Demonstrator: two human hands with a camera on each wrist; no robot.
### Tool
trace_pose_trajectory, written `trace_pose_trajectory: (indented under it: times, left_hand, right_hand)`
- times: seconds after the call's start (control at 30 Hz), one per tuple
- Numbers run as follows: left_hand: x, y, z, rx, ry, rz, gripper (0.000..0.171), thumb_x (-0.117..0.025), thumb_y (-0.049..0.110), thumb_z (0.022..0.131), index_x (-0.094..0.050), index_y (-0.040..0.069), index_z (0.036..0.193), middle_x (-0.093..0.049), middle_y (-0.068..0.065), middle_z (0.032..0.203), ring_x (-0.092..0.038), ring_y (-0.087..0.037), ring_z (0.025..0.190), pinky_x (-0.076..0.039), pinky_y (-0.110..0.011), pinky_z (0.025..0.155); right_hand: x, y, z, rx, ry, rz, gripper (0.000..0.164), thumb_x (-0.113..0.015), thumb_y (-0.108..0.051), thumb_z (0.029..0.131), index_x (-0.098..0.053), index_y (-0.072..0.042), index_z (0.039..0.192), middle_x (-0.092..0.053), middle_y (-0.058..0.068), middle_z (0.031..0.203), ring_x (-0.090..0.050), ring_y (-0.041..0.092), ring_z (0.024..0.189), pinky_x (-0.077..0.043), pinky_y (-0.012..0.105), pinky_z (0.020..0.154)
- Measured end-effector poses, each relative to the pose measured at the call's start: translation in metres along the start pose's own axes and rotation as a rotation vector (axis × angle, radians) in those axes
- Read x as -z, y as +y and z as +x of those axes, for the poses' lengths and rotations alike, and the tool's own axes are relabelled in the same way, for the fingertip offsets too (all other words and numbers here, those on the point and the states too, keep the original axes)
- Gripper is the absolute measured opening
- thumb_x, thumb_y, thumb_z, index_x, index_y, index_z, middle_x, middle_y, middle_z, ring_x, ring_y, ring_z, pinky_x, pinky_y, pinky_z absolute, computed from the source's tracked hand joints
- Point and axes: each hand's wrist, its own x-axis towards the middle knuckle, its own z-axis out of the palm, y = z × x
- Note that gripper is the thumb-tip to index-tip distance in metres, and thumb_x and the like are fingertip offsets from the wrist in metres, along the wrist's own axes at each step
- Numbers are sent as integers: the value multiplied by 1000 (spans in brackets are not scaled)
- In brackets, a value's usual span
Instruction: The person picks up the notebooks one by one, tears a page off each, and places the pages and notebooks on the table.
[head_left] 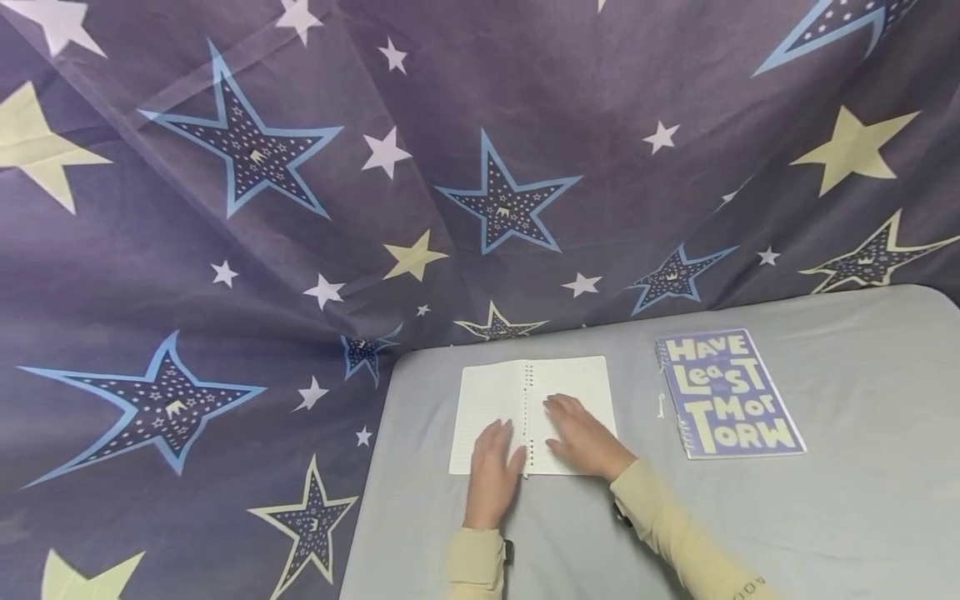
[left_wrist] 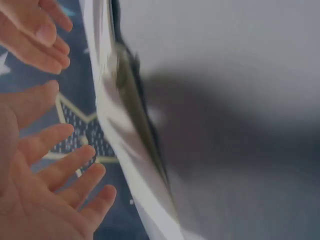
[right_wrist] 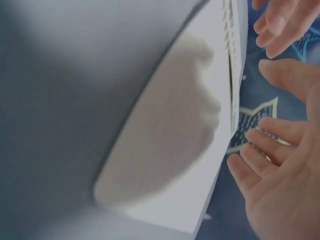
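An open spiral notebook (head_left: 487, 392) with blank-looking pages lies on the grey-covered surface. Over its left page and the binding's lower end is my left hand (head_left: 493, 471), fingers extended. Above the right page is my right hand (head_left: 585, 437), its fingers pointing toward the binding. Seen from the right wrist, a shadow falls on the page (right_wrist: 165, 115), and the right hand (right_wrist: 280, 170) appears raised off the paper with its fingers spread. In the left wrist view the left hand (left_wrist: 55, 170) also has straight, parted fingers. Neither hand grips anything.
A purple spiral notebook (head_left: 731, 396) with large cream lettering lies closed to the right. Beside its binding is a small white scrap (head_left: 661, 406). Dark star-printed fabric (head_left: 450, 100) hangs behind and to the left of the grey surface (head_left: 862, 517).
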Motion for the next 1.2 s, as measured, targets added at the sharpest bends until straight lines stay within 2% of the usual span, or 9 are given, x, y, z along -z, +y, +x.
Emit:
trace_pose_trajectory:
  times: [0.17, 0.27, 0.4, 0.63, 0.77, 0.97, 1.2]
  left_hand:
    - [-16, 10, -6, -112, -120, 120, 61, -57, 38, 87, -38, 17, 141, -30, -10, 147, -22, -31, 136, -19, -50, 110]
    - [-21, 11, -11, -157, -152, 160, 58, -57, 37, 85, -43, 16, 138, -29, -14, 147, -21, -35, 136, -19, -54, 109]
    - [-21, 12, -17, -163, -154, 172, 52, -60, 34, 84, -51, 15, 132, -30, -16, 146, -23, -36, 135, -21, -55, 108]
    - [-24, 14, -23, -181, -132, 185, 51, -62, 33, 84, -53, 15, 131, -32, -16, 145, -26, -37, 134, -25, -55, 106]
    - [-26, 14, -24, -160, -140, 190, 52, -62, 35, 84, -52, 17, 131, -32, -14, 146, -25, -36, 134, -24, -54, 107]
    - [-27, 14, -24, -133, -154, 198, 52, -61, 37, 84, -51, 20, 132, -31, -11, 147, -23, -32, 136, -22, -53, 108]
    - [-27, 15, -23, -128, -150, 192, 52, -61, 38, 84, -51, 20, 132, -31, -10, 147, -23, -31, 136, -21, -51, 109]
  right_hand:
    - [9, 20, 2, -59, 19, -24, 66, -71, -21, 79, -42, 10, 130, -43, 26, 132, -36, 37, 126, -29, 47, 107]
    - [12, 31, 2, -82, 24, -63, 69, -72, -24, 79, -42, 11, 129, -44, 27, 131, -37, 38, 126, -29, 47, 107]
    - [12, 44, 3, -88, 31, -100, 71, -73, -27, 78, -42, 13, 128, -43, 29, 130, -36, 40, 125, -28, 47, 108]
    - [11, 64, 4, -121, 45, -121, 78, -72, -31, 79, -37, 16, 130, -36, 33, 135, -31, 43, 128, -25, 49, 108]
    - [9, 72, 5, -119, 58, -132, 82, -72, -32, 79, -34, 18, 131, -32, 35, 136, -28, 44, 129, -25, 50, 108]
    - [8, 78, 11, -127, 48, -137, 85, -68, -38, 81, -30, 16, 134, -27, 32, 141, -24, 42, 132, -23, 50, 109]
    - [15, 79, 18, -108, 36, -141, 80, -68, -33, 82, -31, 17, 133, -30, 33, 139, -26, 43, 131, -22, 50, 109]
